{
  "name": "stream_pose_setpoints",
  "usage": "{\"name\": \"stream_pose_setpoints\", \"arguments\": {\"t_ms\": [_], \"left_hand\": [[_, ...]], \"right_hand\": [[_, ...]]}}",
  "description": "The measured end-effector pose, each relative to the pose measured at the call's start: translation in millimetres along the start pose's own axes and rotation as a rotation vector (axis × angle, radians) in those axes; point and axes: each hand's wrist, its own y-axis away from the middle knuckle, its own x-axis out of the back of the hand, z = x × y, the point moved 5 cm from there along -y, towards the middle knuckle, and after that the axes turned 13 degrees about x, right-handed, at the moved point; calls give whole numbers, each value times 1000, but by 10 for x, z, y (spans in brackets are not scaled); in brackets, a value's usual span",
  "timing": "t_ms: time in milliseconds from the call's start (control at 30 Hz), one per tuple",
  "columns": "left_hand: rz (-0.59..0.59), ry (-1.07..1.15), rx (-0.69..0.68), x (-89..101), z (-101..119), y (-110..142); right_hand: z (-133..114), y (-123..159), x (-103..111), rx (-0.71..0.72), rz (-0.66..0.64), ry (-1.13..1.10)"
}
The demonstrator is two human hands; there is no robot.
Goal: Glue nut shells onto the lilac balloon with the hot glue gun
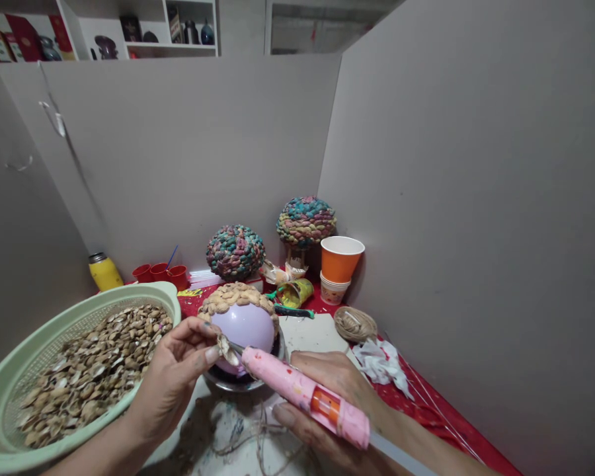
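Note:
Between its thumb and fingers, my left hand [171,370] pinches a nutshell half [227,350] with its pale hollow side showing. My right hand [327,390] grips a pink hot glue gun [297,387], a translucent glue stick [399,456] sticking out of its rear. The gun's nozzle [237,347] points at the shell and touches it or comes very close. Just behind them a lilac balloon [248,325] rests in a metal bowl [240,385]. Tan shells [235,297] cover the balloon's upper part; its front is bare.
A green basket [171,297] full of shells stands at left. Behind are two painted shell balls [235,251], red cups [178,276], a yellow bottle [105,271] and an orange paper cup [341,261]. Twine [356,324] and crumpled white plastic [384,362] lie at right. Grey partitions [203,152] enclose the table.

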Motion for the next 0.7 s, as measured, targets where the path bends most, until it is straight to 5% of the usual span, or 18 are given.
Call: {"name": "stream_pose_setpoints", "arguments": {"t_ms": [700], "left_hand": [[25, 9, -53, 12, 58, 14]], "right_hand": [[-20, -36, 32, 13, -11, 28]]}}
